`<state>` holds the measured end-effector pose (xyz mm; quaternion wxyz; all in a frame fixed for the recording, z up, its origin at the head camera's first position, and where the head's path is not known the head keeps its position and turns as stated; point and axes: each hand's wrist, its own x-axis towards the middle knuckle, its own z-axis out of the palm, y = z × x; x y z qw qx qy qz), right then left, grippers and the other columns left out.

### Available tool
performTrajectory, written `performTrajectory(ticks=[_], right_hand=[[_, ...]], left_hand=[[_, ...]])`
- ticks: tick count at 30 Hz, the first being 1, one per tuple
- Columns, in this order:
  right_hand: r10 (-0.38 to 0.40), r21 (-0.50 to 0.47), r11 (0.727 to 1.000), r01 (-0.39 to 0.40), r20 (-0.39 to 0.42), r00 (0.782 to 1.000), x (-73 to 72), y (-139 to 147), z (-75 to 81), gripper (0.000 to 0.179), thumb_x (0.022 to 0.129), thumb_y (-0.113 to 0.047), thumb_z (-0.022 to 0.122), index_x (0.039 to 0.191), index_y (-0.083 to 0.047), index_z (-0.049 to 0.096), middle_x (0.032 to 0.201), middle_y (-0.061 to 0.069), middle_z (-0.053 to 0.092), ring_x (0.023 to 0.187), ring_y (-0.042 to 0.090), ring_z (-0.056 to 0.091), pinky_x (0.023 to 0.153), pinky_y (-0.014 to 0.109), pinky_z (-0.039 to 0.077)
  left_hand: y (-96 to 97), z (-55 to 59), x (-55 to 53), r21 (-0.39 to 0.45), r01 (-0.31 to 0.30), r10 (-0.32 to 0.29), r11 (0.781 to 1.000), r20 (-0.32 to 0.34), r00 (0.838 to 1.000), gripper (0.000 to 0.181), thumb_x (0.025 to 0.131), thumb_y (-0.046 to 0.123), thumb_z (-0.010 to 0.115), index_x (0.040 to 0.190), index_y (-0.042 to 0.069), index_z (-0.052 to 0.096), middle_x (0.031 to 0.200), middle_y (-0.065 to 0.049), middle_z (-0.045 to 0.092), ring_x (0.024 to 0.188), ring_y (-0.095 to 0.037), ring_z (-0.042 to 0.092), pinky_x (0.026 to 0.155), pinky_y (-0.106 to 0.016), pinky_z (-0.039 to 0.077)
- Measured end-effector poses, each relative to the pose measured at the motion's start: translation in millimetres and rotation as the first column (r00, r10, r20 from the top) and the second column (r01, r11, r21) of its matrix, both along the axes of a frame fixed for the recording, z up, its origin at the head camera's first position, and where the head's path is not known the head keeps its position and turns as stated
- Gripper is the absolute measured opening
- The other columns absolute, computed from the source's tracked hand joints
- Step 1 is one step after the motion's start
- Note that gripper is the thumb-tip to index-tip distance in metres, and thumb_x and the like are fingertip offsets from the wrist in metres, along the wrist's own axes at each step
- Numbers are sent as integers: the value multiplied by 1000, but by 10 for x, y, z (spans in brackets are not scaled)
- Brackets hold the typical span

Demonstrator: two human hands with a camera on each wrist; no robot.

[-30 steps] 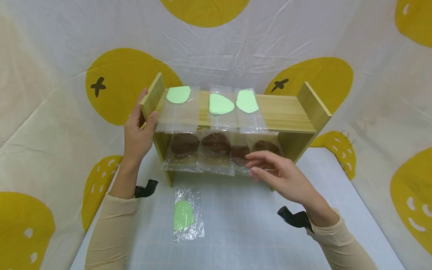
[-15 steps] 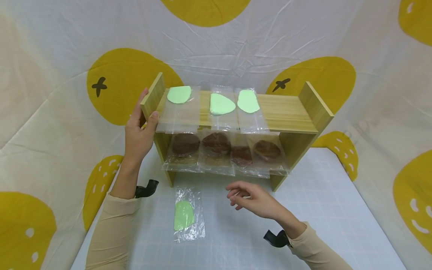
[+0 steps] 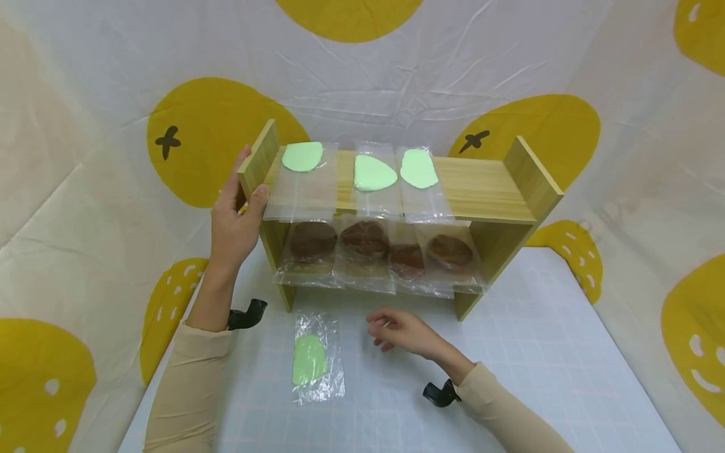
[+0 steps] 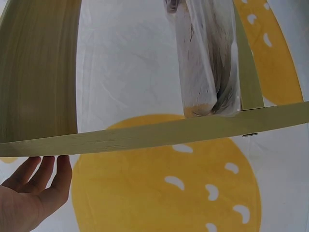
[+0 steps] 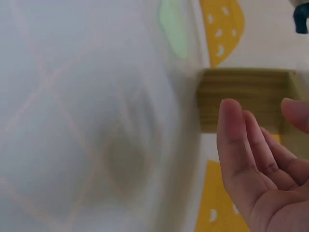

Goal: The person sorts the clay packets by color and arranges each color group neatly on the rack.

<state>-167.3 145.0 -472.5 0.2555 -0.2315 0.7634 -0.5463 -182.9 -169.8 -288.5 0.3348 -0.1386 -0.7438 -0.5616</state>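
My left hand (image 3: 235, 226) grips the left side panel of a two-level wooden shelf (image 3: 476, 189), thumb at its front edge. In the left wrist view its fingertips (image 4: 63, 164) rest against the panel's edge. On the top level lie three clear plastic bags, each with a pale green flat piece (image 3: 374, 173). Several bags with brown round pieces (image 3: 313, 241) fill the lower level. One more bag with a green piece (image 3: 309, 360) lies on the table in front. Right of that bag, my right hand (image 3: 404, 332) hovers with loosely bent fingers and holds nothing.
A white cloth with yellow printed shapes (image 3: 215, 138) hangs behind and beside the shelf. The table has a pale checked cover (image 3: 555, 352). Black wrist mounts (image 3: 247, 314) are strapped to both forearms. Some lower bags overhang the shelf's front edge.
My right hand has moved from the lower bags at the right down and left, toward the green-piece bag on the table. The left hand keeps its place on the shelf.
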Motion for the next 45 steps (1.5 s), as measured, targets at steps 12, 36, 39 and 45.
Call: performTrajectory(ticks=[12,36,39,45], right_hand=[[-86,-11,996,86,22,996,-383,-374,-348,37,97,-10,63,129,10,57,104,28,67,86,40,69,72,47,57],[8,373,920,120,-324,946,-539,-974,-597,58,78,-35,85,121,-2,62,86,-1,61,75,13,57,69,30,49],[42,417,899,131,-380,924,-525,-1027,-613,54,76,-32,85,117,-4,64,85,-3,60,77,13,57,69,30,48],[64,455,880,139,-403,913,-493,-1060,-586,37,79,-26,84,107,-9,67,91,-1,64,84,16,60,73,31,50]], left_hand=[[-14,10,-11,8,-7,7,1000,8,1000,55,102,7,56,154,17,43,146,-9,51,122,-27,53,99,-32,45],[2,11,5,17,17,-17,1000,17,1000,55,102,8,55,154,18,43,147,-8,50,122,-27,52,98,-32,45],[-7,8,5,17,11,-12,1000,23,1000,55,102,9,56,154,20,43,148,-7,50,123,-27,52,99,-32,45],[-45,-53,-49,16,9,-10,1000,27,1000,56,102,10,56,154,21,42,148,-6,50,124,-27,52,100,-35,45]])
